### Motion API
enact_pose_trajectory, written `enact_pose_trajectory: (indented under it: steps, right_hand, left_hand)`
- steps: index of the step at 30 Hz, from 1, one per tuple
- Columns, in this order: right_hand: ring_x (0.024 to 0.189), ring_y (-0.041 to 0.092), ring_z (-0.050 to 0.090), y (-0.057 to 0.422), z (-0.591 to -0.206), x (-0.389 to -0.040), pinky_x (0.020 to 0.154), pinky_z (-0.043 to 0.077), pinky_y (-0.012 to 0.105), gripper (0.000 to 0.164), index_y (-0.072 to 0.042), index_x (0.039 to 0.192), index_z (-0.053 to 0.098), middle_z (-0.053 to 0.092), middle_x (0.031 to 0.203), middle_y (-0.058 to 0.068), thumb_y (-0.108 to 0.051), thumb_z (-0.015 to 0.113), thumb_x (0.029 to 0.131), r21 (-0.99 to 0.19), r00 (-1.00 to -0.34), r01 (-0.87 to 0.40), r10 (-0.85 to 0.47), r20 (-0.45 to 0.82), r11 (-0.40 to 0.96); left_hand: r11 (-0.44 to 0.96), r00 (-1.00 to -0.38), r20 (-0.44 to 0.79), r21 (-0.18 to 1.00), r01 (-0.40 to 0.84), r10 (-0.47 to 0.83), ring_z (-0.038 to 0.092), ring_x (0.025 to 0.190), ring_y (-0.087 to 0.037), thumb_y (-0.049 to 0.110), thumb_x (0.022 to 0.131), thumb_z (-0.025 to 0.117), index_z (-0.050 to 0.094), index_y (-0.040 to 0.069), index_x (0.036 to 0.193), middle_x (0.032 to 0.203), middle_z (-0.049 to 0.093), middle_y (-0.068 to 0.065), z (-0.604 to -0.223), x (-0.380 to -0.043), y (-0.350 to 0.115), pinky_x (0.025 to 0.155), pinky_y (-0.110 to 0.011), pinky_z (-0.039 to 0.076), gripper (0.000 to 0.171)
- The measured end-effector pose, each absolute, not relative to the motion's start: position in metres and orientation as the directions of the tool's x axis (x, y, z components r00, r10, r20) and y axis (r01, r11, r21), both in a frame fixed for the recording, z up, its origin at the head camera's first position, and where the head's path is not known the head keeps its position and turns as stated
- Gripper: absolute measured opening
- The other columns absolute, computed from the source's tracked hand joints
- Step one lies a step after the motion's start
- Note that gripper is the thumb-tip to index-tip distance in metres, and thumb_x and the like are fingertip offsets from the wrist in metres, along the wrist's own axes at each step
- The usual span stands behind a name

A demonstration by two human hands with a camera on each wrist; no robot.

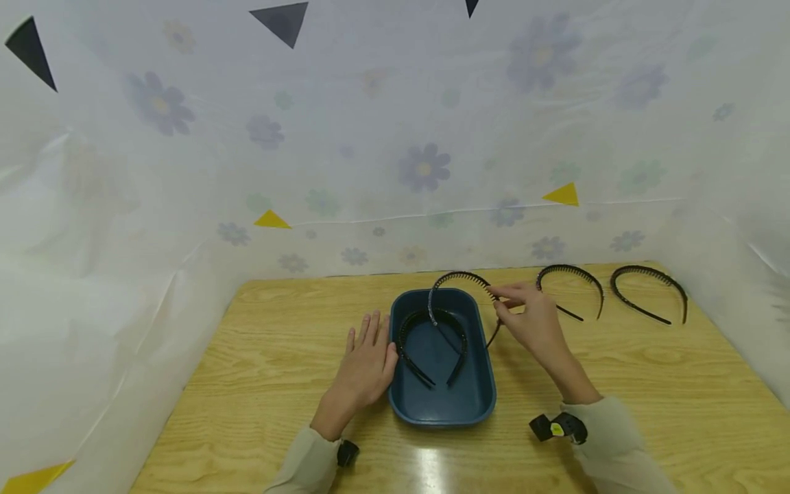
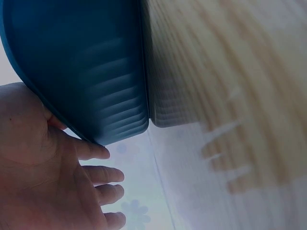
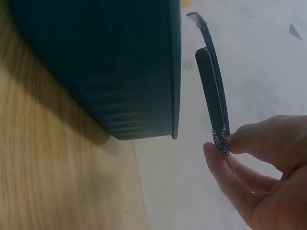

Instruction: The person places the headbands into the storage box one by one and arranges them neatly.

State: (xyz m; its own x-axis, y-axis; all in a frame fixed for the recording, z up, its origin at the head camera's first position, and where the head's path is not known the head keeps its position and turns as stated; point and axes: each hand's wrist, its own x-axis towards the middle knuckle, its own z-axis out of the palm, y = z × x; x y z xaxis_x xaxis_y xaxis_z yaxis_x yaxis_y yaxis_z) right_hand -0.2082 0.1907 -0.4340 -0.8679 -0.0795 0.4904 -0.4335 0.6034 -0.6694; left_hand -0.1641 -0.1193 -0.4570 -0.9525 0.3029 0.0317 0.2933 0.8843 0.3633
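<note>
My right hand (image 1: 532,320) pinches a black toothed headband (image 1: 459,274) by its side between thumb and fingers. The headband hangs over the far right part of a dark blue plastic basin (image 1: 444,412); in the right wrist view the headband (image 3: 213,91) shows a glittery stretch near the fingertips. Another black headband (image 1: 404,333) lies inside the basin, its ends toward me. My left hand (image 1: 364,367) lies against the basin's left side, fingers straight and pointing away; in the left wrist view its fingers (image 2: 103,175) extend past the basin's rim.
Two more black headbands, one nearer (image 1: 570,267) and one farther right (image 1: 648,269), lie on the wood-grain table (image 1: 278,384) right of the basin. A pale flowered sheet (image 1: 370,151) rises behind the table and along both sides.
</note>
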Motion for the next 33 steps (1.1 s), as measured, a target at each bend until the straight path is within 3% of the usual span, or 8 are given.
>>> enact_pose_trajectory:
  steps: [11, 22, 27, 33]
  right_hand:
    - [0.083, 0.030, 0.073, 0.178, -0.440, -0.206, 0.067, 0.062, 0.042, 0.030, -0.002, 0.117, 0.078, 0.071, 0.111, 0.017, 0.007, 0.072, 0.089, -0.661, -0.864, -0.454, -0.116, 0.489, 0.598]
    - [0.080, 0.027, 0.074, 0.164, -0.444, -0.203, 0.065, 0.061, 0.037, 0.028, 0.000, 0.114, 0.078, 0.071, 0.108, 0.017, 0.008, 0.071, 0.088, -0.655, -0.857, -0.472, -0.134, 0.497, 0.590]
    - [0.086, 0.030, 0.074, 0.161, -0.448, -0.203, 0.065, 0.061, 0.036, 0.028, 0.000, 0.116, 0.077, 0.070, 0.109, 0.017, 0.006, 0.072, 0.089, -0.629, -0.852, -0.483, -0.161, 0.498, 0.609]
    - [0.082, 0.026, 0.071, 0.156, -0.452, -0.203, 0.048, 0.043, 0.025, 0.029, 0.000, 0.116, 0.077, 0.070, 0.108, 0.016, 0.007, 0.073, 0.088, -0.587, -0.839, -0.494, -0.175, 0.515, 0.641]
  left_hand:
    - [0.886, -0.953, 0.037, 0.358, 0.294, 0.301, 0.009, 0.156, -0.037, 0.032, 0.113, 0.028, 0.023, 0.003, 0.163, 0.170, 0.011, -0.019, -0.458, -0.164, -0.120, 0.123, -0.059, 0.008, 0.059]
    - [0.886, -0.954, 0.048, 0.360, 0.293, 0.296, 0.010, 0.156, -0.038, 0.031, 0.112, 0.029, 0.024, 0.003, 0.163, 0.169, 0.013, -0.020, -0.459, -0.165, -0.120, 0.123, -0.060, 0.009, 0.058]
    - [0.885, -0.954, 0.052, 0.362, 0.293, 0.294, 0.011, 0.156, -0.038, 0.030, 0.112, 0.030, 0.023, 0.003, 0.163, 0.169, 0.012, -0.019, -0.459, -0.165, -0.119, 0.123, -0.060, 0.009, 0.058]
    - [0.885, -0.955, 0.046, 0.363, 0.290, 0.294, 0.010, 0.156, -0.038, 0.030, 0.112, 0.030, 0.023, 0.004, 0.163, 0.169, 0.013, -0.019, -0.460, -0.166, -0.119, 0.123, -0.060, 0.008, 0.058]
